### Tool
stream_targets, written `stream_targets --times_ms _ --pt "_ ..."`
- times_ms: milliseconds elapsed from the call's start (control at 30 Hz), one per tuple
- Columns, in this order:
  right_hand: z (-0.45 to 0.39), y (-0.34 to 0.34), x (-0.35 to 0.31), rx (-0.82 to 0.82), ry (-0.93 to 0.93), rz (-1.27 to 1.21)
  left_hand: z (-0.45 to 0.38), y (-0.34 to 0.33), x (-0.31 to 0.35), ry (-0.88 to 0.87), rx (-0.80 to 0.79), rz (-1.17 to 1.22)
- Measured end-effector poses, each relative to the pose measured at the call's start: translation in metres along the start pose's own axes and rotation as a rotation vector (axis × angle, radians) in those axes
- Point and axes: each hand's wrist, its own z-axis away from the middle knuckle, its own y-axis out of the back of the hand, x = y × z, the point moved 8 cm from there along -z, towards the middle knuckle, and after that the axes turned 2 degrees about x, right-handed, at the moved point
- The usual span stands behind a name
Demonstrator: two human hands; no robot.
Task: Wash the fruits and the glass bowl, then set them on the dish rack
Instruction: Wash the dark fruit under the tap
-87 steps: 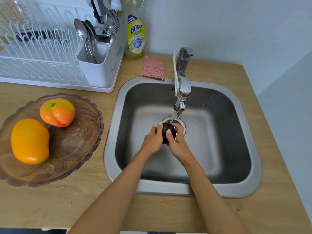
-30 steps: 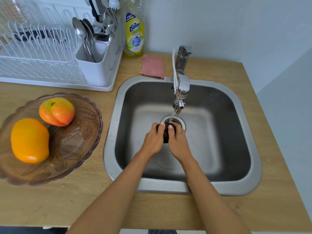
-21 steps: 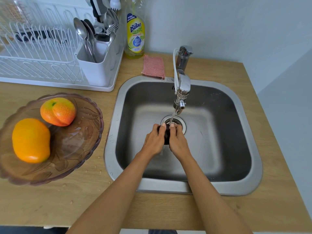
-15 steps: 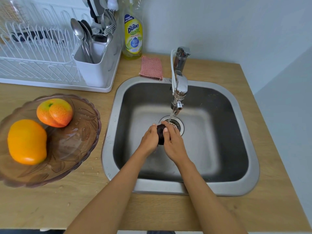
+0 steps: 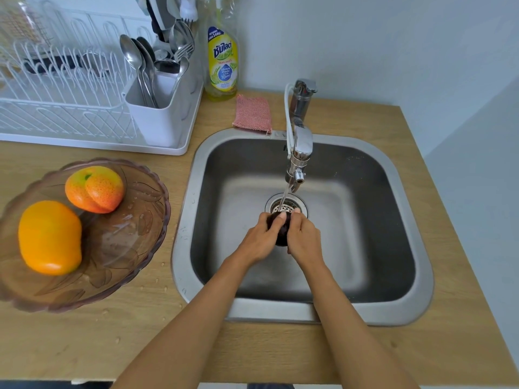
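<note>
A small dark purple fruit [image 5: 282, 234] is held between my left hand [image 5: 259, 238] and my right hand [image 5: 304, 238] over the drain of the steel sink [image 5: 415, 290]. A thin stream of water from the tap [image 5: 300, 153] runs onto it. Most of the fruit is hidden by my fingers. On the counter at the left stands the tinted glass bowl [image 5: 123, 248] with an orange mango [image 5: 49, 237] and a peach [image 5: 94, 189] in it. The white dish rack [image 5: 70, 113] is at the back left.
A cutlery holder [image 5: 160, 108] with spoons and forks is fixed to the rack's right end. A yellow dish soap bottle [image 5: 223, 63] and a pink sponge [image 5: 252, 113] sit behind the sink. Water drops dot the wooden counter [image 5: 140, 332]. A wall corner closes the right side.
My hands keep turning and rubbing the dark fruit under the stream; they shifted slightly over the drain. The bowl and its two fruits have not moved.
</note>
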Motion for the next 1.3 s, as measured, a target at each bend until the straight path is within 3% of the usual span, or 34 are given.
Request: stream_targets --times_ms 200,300,400,600,733,933,1300 --pt "0.001 0.008 0.002 0.065 -0.050 -0.131 -0.004 0.006 0.003 0.001 0.077 0.100" --pt "-0.002 0.024 -0.001 0.219 0.010 -0.065 -0.006 0.008 0.003 0.021 0.092 0.168" --pt "-0.012 0.041 -0.011 0.319 -0.003 -0.151 -0.007 0.009 0.002 0.058 0.088 0.237" --pt "-0.062 0.052 -0.054 0.052 -0.244 -0.482 -0.010 0.015 0.001 0.050 0.130 0.232" --pt "-0.100 0.070 -0.110 -0.035 -0.160 -0.482 -0.011 0.016 -0.001 0.034 0.141 0.219" --pt "-0.136 0.083 -0.163 -0.058 -0.091 -0.364 -0.012 0.016 -0.004 0.044 0.147 0.207" --pt "-0.146 0.065 -0.173 -0.069 -0.092 -0.396 -0.013 0.015 -0.007 0.064 0.146 0.189"
